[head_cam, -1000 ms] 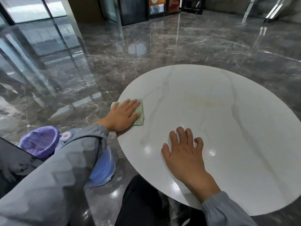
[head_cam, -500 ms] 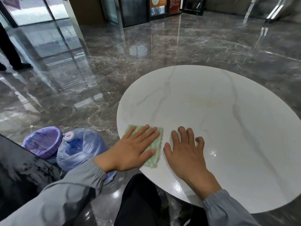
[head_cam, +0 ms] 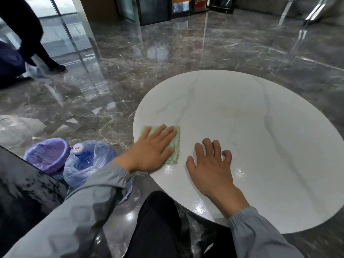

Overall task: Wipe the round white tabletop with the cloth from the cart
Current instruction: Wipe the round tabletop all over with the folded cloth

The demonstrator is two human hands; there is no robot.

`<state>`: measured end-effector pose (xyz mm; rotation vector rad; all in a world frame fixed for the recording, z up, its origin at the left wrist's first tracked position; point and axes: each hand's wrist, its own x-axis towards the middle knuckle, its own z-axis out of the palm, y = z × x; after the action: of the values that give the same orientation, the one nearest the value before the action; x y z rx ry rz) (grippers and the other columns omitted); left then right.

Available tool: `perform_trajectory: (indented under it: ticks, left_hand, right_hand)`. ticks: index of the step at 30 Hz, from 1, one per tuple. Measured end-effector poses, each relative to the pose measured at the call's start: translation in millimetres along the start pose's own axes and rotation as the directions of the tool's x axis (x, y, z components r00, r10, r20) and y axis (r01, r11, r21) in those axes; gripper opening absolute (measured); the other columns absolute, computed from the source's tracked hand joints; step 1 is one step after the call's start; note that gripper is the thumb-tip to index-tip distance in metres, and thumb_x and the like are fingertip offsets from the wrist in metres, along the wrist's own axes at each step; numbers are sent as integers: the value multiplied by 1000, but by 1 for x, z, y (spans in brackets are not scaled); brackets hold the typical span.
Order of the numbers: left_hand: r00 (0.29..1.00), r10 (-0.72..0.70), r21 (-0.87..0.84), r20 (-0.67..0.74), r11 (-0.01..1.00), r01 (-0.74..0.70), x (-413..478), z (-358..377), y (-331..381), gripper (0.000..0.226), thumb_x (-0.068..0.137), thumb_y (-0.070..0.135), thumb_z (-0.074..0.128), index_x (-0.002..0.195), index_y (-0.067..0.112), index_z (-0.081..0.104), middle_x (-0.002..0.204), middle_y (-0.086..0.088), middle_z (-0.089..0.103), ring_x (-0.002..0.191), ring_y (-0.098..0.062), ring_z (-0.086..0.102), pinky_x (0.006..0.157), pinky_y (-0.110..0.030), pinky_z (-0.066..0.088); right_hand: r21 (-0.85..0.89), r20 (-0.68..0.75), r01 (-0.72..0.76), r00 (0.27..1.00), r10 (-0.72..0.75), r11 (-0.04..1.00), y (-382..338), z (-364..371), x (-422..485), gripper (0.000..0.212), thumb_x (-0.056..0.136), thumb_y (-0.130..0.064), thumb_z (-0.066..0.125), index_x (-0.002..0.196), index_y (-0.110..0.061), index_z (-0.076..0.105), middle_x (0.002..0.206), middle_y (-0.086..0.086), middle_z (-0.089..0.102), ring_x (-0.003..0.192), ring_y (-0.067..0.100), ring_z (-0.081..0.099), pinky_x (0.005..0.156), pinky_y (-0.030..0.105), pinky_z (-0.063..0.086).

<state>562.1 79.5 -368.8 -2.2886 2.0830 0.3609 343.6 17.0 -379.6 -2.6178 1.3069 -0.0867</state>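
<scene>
Fingers of the left hand lie straight and close together, pressed flat on the cloth. The round white tabletop carries both hands near its near-left rim. The right hand rests palm down on bare surface, its fingers spread and slightly bent, holding nothing. The green cloth lies flat under the left fingers at the table's left edge, near the right hand but apart from it.
</scene>
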Motion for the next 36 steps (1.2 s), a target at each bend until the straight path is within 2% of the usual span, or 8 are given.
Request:
perform_trajectory:
  ticks: [6, 14, 21, 26, 30, 33, 35, 36]
  left_hand:
    - [986, 130, -5, -104, 991, -131, -60, 29, 43, 67, 104, 61, 10, 164, 35, -6, 170, 17, -13, 156, -4, -20, 126, -41, -16]
    - [1000, -4, -26, 21, 1000, 5, -11, -4, 12, 64, 108, 58, 17, 163, 40, -10, 169, 22, -18, 154, -1, -22, 128, -42, -13]
    - [1000, 14, 12, -10, 1000, -14, -3, 0, 17, 82, 90, 68, -8, 164, 34, -11, 172, 17, -16, 156, -6, -22, 128, -46, -12]
    - [992, 109, 18, -62, 994, -108, -23, 16, 64, 78, 94, 64, -4, 164, 32, -11, 171, 15, -18, 156, -8, -24, 126, -45, -18]
    - [972, 200, 24, -122, 980, -199, -34, 31, 108, 68, 108, 55, 16, 165, 28, -10, 170, 12, -19, 156, -10, -25, 126, -46, -20]
    - [961, 190, -233, -200, 944, -235, -34, 25, 108, 74, 108, 50, 35, 166, 25, -3, 172, 10, -11, 158, -6, -17, 125, -27, -16]
    - [952, -44, -598, -304, 786, -154, -31, 15, 94, 65, 108, 32, 47, 165, 21, 19, 173, 6, 14, 159, -6, 7, 123, -13, -1]
    - [914, -192, -660, -358, 744, -102, -28, 12, 82, 57, 108, 24, 49, 161, 19, 31, 169, 3, 27, 157, -8, 19, 123, -14, 8]
  right_hand:
    - [8, -7, 5, 1000, -5, 1000, -1, -2, 0, 48, 104, -49, 18, 146, -26, 28, 158, -4, 15, 151, 22, 3, 117, 49, 11]
    - [15, -25, 21, 999, -20, 1000, 1, -2, -1, 43, 105, -45, 19, 143, -25, 29, 152, -4, 18, 147, 23, 7, 115, 48, 13]
    - [28, -22, 28, 999, -27, 999, 1, -4, -2, 39, 106, -42, 21, 139, -26, 32, 150, -4, 20, 145, 22, 12, 114, 48, 17]
    - [300, -109, -9, 993, 43, 954, 19, -27, -2, 31, 106, -30, 36, 131, -21, 52, 136, -2, 51, 131, 21, 40, 104, 39, 29]
    - [449, -188, -59, 969, 159, 891, 38, -49, -15, 31, 105, -21, 41, 130, -17, 59, 134, -1, 57, 130, 18, 42, 109, 37, 34]
    - [543, -232, -48, 951, 205, 838, 43, -56, -23, 27, 104, -21, 43, 125, -19, 61, 127, -6, 58, 127, 15, 43, 103, 31, 36]
    - [548, -248, -11, 953, 175, 836, 33, -54, -27, 27, 104, -21, 45, 125, -18, 60, 127, -6, 57, 126, 14, 44, 102, 30, 36]
    - [522, -266, 24, 954, 136, 852, 23, -51, -29, 27, 103, -21, 47, 127, -16, 61, 129, -3, 57, 126, 15, 44, 104, 32, 37]
